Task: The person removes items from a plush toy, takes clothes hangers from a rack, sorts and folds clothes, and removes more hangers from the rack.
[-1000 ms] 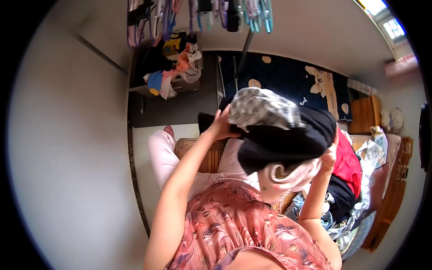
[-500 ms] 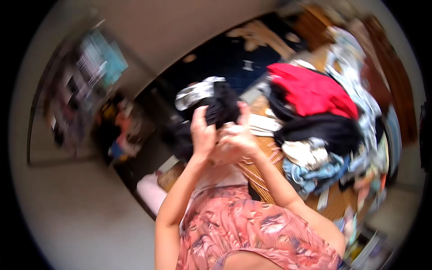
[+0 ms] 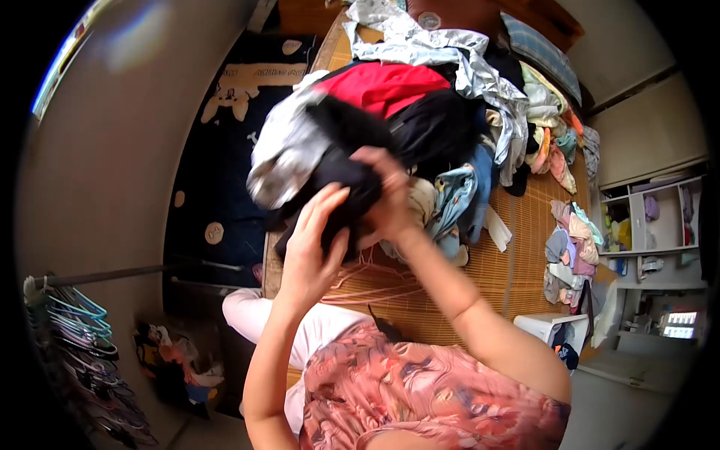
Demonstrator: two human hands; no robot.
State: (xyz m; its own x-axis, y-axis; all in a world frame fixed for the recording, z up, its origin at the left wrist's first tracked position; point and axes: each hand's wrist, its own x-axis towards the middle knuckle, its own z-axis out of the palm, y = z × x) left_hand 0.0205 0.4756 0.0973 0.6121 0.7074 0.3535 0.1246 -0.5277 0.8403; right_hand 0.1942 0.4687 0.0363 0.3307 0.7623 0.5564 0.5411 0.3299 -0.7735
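Note:
A black garment (image 3: 349, 178) is bunched up in front of me, partly blurred by motion. My left hand (image 3: 311, 244) grips it from below, with fingers and thumb pressed around the cloth. On its other side my right hand (image 3: 390, 191) is closed on the same garment, its fingers smeared. A silvery white cloth (image 3: 281, 154) hangs at the bundle's left; I cannot tell whether it is part of the black one. Just beyond lie a red garment (image 3: 382, 86) and another black garment (image 3: 435, 131) in a heap.
Pink hangers (image 3: 375, 281) lie on the bamboo mat (image 3: 487, 281) near my lap. Blue jeans (image 3: 455, 199) and a patterned light cloth (image 3: 480, 64) belong to the heap. Folded clothes (image 3: 574, 251) stand at right by a white bin (image 3: 551, 330). Hangers (image 3: 79, 322) hang from a rail at left.
My view has swung to the right, bringing the shelves and folded clothes into sight. Both hands still hold the dark bundle, and the silvery white cloth now spreads wider at its left.

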